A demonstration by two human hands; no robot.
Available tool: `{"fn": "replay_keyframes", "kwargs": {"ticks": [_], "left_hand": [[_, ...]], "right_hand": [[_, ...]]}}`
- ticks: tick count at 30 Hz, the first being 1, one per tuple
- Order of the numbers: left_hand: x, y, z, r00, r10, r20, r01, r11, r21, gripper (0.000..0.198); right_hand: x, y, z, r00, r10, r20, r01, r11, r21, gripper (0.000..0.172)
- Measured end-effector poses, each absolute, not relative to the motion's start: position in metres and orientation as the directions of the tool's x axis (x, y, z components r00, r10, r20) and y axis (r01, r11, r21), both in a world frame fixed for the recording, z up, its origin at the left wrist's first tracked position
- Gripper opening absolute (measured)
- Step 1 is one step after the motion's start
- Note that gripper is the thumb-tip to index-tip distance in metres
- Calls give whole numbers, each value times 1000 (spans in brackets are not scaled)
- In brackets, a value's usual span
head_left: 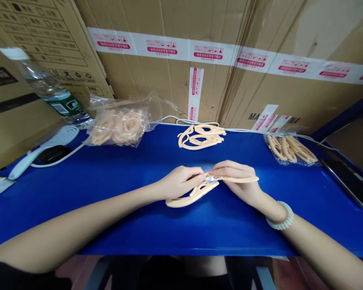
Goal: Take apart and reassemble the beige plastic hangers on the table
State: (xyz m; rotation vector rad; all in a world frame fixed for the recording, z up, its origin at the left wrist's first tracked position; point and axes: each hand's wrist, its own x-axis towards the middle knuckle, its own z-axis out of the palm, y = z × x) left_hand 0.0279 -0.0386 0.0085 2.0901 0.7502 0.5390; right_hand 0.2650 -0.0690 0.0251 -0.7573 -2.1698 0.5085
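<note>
Over the front middle of the blue table, both my hands meet at a beige plastic folding hanger [193, 198]. My left hand [183, 179] pinches it near the centre, and one curved, slotted arm runs out below those fingers towards the lower left. My right hand [237, 181] grips the other side, where a thin beige arm [245, 179] stretches to the right across the palm. Between the fingertips a small shiny whitish-blue spot [210, 178] shows at the joint; what it is I cannot make out. Fingers partly cover the middle of the hanger.
Further back lie loose beige hanger parts [201, 137]. Bagged parts sit at the left [121, 125] and right [290, 149]. A water bottle [51, 88], a hairbrush [45, 149] and a phone [351, 183] flank them. Cardboard boxes [169, 80] wall the back; a white cable [187, 121] runs along it.
</note>
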Motion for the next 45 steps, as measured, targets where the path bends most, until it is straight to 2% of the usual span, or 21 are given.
{"fn": "replay_keyframes", "kwargs": {"ticks": [6,9,12,16,18,21,27,29,31,33,35,37,39,41,42,45], "left_hand": [[24,-41,0,757,618,212,425,-712,559,34],[23,-38,-3,782,573,244,413,-771,485,35],[22,-37,-3,787,553,272,395,-792,466,37],[22,-36,-2,792,554,257,401,-789,466,39],[22,-37,-2,791,563,240,412,-780,471,40],[22,-37,-1,792,568,223,418,-771,479,40],[21,-35,3,811,554,188,415,-771,483,39],[21,-35,4,833,528,166,386,-769,509,38],[21,-35,5,829,533,168,346,-726,594,39],[20,-33,3,793,592,142,286,-567,772,41],[20,-29,1,770,636,50,170,-280,945,44],[19,-24,-1,770,637,-34,55,-13,998,44],[17,-19,-2,750,659,-62,-22,118,993,42],[16,-15,-1,713,697,-73,-78,182,980,38],[16,-13,-1,694,716,-79,-103,207,973,35],[14,-11,1,639,762,-108,-150,261,953,25]], "right_hand": [[262,-70,23,-574,599,559,373,798,-473,27],[261,-72,26,-598,551,582,391,834,-389,26],[260,-75,28,-641,492,589,434,865,-251,26],[258,-79,28,-692,372,619,510,859,53,27],[256,-79,28,-719,329,612,518,841,158,29],[256,-79,30,-762,283,583,497,833,245,28],[254,-83,34,-816,199,543,414,857,308,24],[252,-86,34,-825,171,539,367,887,280,22],[254,-85,35,-769,234,595,389,910,145,23],[263,-78,38,-597,389,701,489,870,-66,25],[279,-66,43,-353,590,726,608,735,-301,20],[299,-51,49,-161,801,577,687,511,-517,12],[318,-38,54,-94,954,285,721,262,-641,29],[330,-31,55,-44,999,26,770,50,-636,44],[333,-29,54,-12,998,-59,789,-27,-614,48],[331,-27,50,81,977,-196,808,-179,-561,52]]}}
